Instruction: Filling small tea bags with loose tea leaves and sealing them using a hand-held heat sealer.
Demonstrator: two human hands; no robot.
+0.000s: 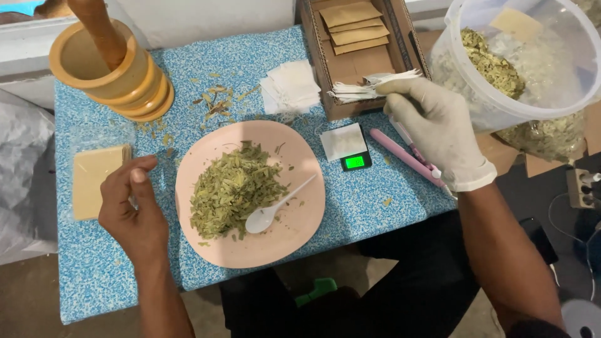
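Desk: blue-and-white speckled desk fills the middle of the frame, person seated at its lower edge.
Left hand: bare left hand at lower left, resting on the desk just left of the plate; fingers curled into a loose fist, thumb tucked on top. Cannot tell whether anything is inside.
Right hand: white-gloved right hand at right centre, reaching up toward the cardboard box; fingers pinched closed on the end of a fanned stack of small white paper sachets.
Sachets: the stack lies across the lower right corner of the open brown cardboard box, top centre; flat brown paper envelopes lie deeper in the box.
Plate: round pale pink plate at centre, holding a heap of dried chopped green leaves; white plastic spoon rests on the plate, bowl against the heap's right side.
Scale: small black pocket scale with lit green display, just right of the plate, white square on its platform.
Pink tool: long slim pink tool lies diagonally on the desk, partly under the gloved hand.
Loose sachets: second pile of white sachets on the desk left of the box.
Mortar: yellow wooden mortar with brown pestle, upper left.
Bag: clear plastic bag with tan squares, far left, just beside the left hand.
Tub: clear plastic tub of dried leaves, upper right.
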